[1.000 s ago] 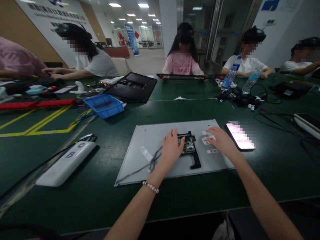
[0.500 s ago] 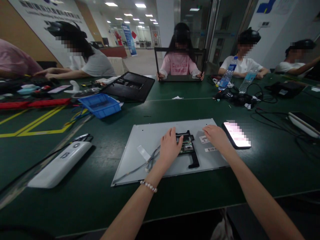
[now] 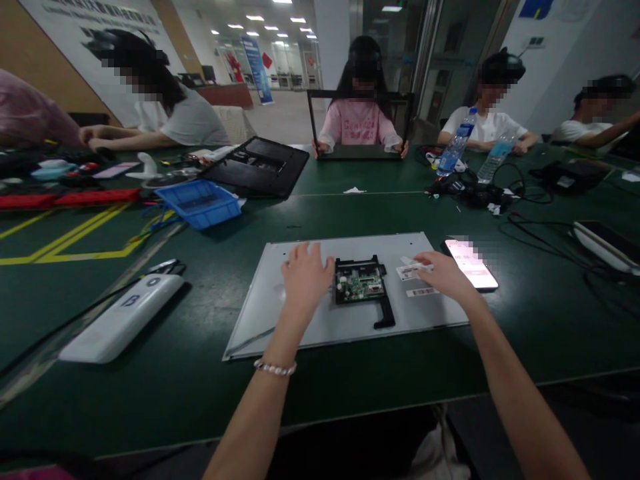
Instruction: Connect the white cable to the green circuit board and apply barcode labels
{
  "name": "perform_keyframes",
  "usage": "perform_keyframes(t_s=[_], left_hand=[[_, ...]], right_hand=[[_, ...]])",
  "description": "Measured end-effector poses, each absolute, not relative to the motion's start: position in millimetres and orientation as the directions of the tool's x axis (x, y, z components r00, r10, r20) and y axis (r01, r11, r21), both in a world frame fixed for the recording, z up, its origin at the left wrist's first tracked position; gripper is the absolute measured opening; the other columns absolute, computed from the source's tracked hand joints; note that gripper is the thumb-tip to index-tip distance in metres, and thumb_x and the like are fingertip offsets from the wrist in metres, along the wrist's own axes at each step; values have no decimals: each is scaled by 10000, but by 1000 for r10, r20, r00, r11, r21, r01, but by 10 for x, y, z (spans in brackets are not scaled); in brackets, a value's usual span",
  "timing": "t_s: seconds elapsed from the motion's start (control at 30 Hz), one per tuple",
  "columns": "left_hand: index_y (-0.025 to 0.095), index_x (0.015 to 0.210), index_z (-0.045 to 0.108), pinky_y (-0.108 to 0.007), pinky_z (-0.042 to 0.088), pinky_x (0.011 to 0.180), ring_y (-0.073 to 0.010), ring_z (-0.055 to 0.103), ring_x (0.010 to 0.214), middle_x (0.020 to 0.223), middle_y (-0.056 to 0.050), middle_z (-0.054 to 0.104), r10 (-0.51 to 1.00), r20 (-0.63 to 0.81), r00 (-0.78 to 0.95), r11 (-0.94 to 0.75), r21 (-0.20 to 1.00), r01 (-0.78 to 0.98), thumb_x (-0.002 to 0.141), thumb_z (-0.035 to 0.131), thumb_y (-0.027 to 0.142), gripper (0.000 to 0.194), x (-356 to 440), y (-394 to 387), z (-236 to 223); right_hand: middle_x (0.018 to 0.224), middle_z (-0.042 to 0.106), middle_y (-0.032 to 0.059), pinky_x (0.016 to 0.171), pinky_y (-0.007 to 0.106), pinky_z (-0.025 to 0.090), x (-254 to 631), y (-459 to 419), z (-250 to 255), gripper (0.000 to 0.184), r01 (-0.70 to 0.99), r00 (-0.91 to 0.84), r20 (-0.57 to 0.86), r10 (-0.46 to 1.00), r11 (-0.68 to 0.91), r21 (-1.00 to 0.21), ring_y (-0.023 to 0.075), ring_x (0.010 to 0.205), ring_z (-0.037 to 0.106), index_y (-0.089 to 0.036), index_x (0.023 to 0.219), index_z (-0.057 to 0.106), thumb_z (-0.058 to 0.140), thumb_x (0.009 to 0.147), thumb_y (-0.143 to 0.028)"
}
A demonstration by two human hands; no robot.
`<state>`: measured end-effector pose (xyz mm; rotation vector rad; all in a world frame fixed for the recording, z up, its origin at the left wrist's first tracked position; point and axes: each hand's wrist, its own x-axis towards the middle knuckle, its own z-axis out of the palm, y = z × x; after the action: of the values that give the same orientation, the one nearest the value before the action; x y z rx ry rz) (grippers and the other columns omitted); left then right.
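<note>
A pale grey flat panel (image 3: 260, 280), which looks like the back of a display, lies on the table in front of me. On its middle sits a black frame (image 3: 385, 313) with a green circuit board (image 3: 357, 287). My left hand (image 3: 306, 283) is over the panel's left part, fingers spread, hiding most of a grey cable (image 3: 257, 339). At the right part, the fingers of my right hand (image 3: 447, 275) are closed at a small white strip (image 3: 413, 262), just above a printed label (image 3: 409, 273). A barcode label (image 3: 420, 292) lies below it.
A lit phone (image 3: 470, 263) lies right of the panel, a white power bank (image 3: 125, 320) left. Beyond are a blue tray (image 3: 200, 203), a black casing (image 3: 260, 163), water bottles (image 3: 457, 143) and cables. Across the table, a person holds a black frame (image 3: 311, 123); others sit nearby.
My left hand has moved left off the circuit board, uncovering it. My right hand has shifted slightly right, and a white strip now shows at its fingertips.
</note>
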<state>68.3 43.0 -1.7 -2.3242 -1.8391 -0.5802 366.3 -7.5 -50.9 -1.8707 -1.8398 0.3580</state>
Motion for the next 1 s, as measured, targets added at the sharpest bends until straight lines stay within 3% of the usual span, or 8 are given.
perform_keyframes(t_s=[0.1,0.2,0.27,0.4,0.6,0.77,1.0], left_hand=[[129,1157,522,-517,452,808,-382,517,1078,1157,-210,550,981,171,91,-103,64,993,812,455,359,420,294,534,75],[146,1173,523,-405,484,783,-311,577,1006,1123,-180,565,994,-48,100,-97,59,994,735,515,303,465,-69,618,42],[149,1178,532,-363,487,781,-267,607,942,1108,-168,572,988,-106,115,-110,59,992,690,530,236,496,-242,634,-10],[164,1116,585,-300,495,722,-210,631,825,1002,-121,628,984,-77,164,-149,172,974,653,509,176,470,-399,614,-106],[200,899,665,-295,482,661,-197,634,734,847,-59,683,983,-44,178,-154,329,932,654,504,203,293,-399,676,-188],[205,878,684,-278,460,736,-197,631,829,858,-48,692,984,-51,171,-143,350,926,690,518,231,253,-381,814,-146],[204,930,668,-274,464,760,-204,625,892,912,-52,684,987,-35,158,-141,285,948,703,511,183,277,-291,931,-109]], right_hand=[[1055,624,95,829,346,458,3719,-80,-551,352,873,26,99,995,25,-487,211,916,605,-172,1059,637,588,714,-222],[974,643,77,776,333,471,3731,-77,-575,284,860,5,51,999,22,-510,197,852,615,-181,981,657,582,713,-237],[916,653,61,731,317,477,3729,-81,-579,247,845,2,25,1000,12,-534,186,805,619,-186,940,656,579,711,-239],[878,654,46,639,285,468,3723,-102,-568,242,832,52,10,999,-37,-554,171,729,618,-197,931,637,580,697,-223],[845,650,35,605,250,434,3703,-113,-532,208,831,126,5,992,-103,-546,150,704,611,-202,939,620,564,743,-242],[876,639,27,606,244,414,3695,-116,-504,216,835,145,-31,989,-139,-532,145,716,607,-201,953,616,570,760,-285],[950,614,64,719,279,399,3692,-167,-405,234,910,168,73,983,-126,-396,184,845,579,-190,975,651,552,783,-280]])
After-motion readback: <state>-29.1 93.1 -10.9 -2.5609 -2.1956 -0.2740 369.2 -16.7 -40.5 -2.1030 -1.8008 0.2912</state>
